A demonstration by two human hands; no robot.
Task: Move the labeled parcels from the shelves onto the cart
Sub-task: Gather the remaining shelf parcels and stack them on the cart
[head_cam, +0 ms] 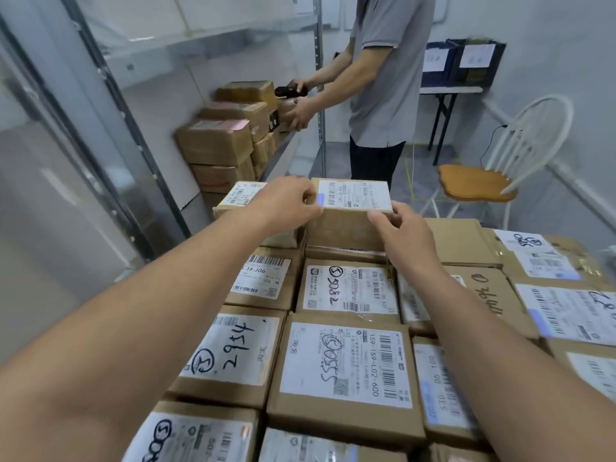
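Note:
A brown cardboard parcel (pixel 346 225) with a white barcode label sits on top of the far row of the parcel pile. My left hand (pixel 286 203) holds its left top edge, fingers curled over the corner. My right hand (pixel 396 231) grips its near right corner. Below and around it lie several labeled parcels (pixel 346 365) packed side by side, many with handwritten numbers; they hide whatever they rest on. More brown parcels (pixel 220 141) are stacked on the metal shelf (pixel 283 155) at the left.
Another person in a grey shirt (pixel 386 71) stands at the shelf's far end, handling a box and a dark scanner. A white chair with a wooden seat (pixel 476 181) stands at right. A folding table with dark boxes (pixel 456 88) lines the back wall.

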